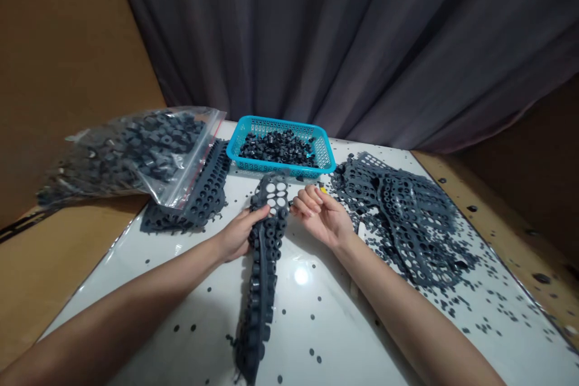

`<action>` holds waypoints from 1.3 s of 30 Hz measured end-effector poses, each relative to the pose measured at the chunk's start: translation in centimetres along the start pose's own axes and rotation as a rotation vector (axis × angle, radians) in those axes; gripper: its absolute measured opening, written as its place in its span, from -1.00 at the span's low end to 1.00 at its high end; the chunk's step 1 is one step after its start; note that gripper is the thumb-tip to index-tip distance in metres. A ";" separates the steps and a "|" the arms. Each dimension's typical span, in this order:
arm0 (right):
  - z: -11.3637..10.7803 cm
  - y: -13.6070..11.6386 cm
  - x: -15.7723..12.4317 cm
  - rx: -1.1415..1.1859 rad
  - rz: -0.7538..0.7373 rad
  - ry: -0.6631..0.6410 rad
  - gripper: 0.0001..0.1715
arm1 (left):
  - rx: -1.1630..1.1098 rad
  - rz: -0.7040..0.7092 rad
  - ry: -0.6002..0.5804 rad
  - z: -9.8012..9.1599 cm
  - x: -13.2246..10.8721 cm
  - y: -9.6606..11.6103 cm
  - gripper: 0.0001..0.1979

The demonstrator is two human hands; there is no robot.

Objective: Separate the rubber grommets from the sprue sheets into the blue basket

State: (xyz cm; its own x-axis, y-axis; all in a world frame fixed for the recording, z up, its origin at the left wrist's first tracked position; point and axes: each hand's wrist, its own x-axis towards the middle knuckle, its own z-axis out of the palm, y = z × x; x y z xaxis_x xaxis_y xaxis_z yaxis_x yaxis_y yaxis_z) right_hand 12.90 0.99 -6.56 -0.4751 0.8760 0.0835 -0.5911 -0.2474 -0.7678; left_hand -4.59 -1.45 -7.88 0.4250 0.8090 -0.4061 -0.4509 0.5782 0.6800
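Note:
My left hand (239, 233) is closed around a dark grey moulded rubber sheet (265, 259), its thumb on top. Small rubber bushings stud the sheet, which hangs tilted towards me; at its far end are several open round holes. My right hand (322, 216) is just right of the sheet, palm partly up and fingers curled in. The fingertips come close to the sheet's edge; whether anything small is in them cannot be seen. Beyond both hands stands a blue basket (280, 167) with many loose black rubber pieces (280, 148) in it.
At the left, a clear zip bag (136, 151) full of grey rubber parts lies partly over another studded sheet (205, 187). Perforated sheets (407, 211) are heaped at the right among scattered black bits. Small round bits dot the white table (190, 338). A grey curtain (289, 30) hangs behind.

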 end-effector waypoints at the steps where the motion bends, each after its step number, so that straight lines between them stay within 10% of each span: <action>1: -0.2 -0.4 0.1 -0.057 -0.020 -0.009 -0.62 | 0.007 0.006 0.008 -0.2 0.1 0.2 -0.65; 15: 1.2 -2.4 -1.1 -1.662 -0.385 -0.138 -0.78 | 0.059 0.136 0.151 -0.4 0.7 -0.1 -0.70; 39: 1.1 -1.0 -0.8 -1.708 -0.080 -0.301 -0.78 | 0.505 0.238 0.002 -0.4 0.7 0.0 -0.73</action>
State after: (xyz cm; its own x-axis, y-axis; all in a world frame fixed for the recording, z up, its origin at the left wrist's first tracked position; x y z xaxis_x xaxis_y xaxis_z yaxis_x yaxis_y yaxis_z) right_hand 13.14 0.09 -5.12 -0.6935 0.7128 0.1051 0.5873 0.6438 -0.4906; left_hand -4.60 -0.85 -8.43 0.3556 0.9115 -0.2068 -0.1015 0.2576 0.9609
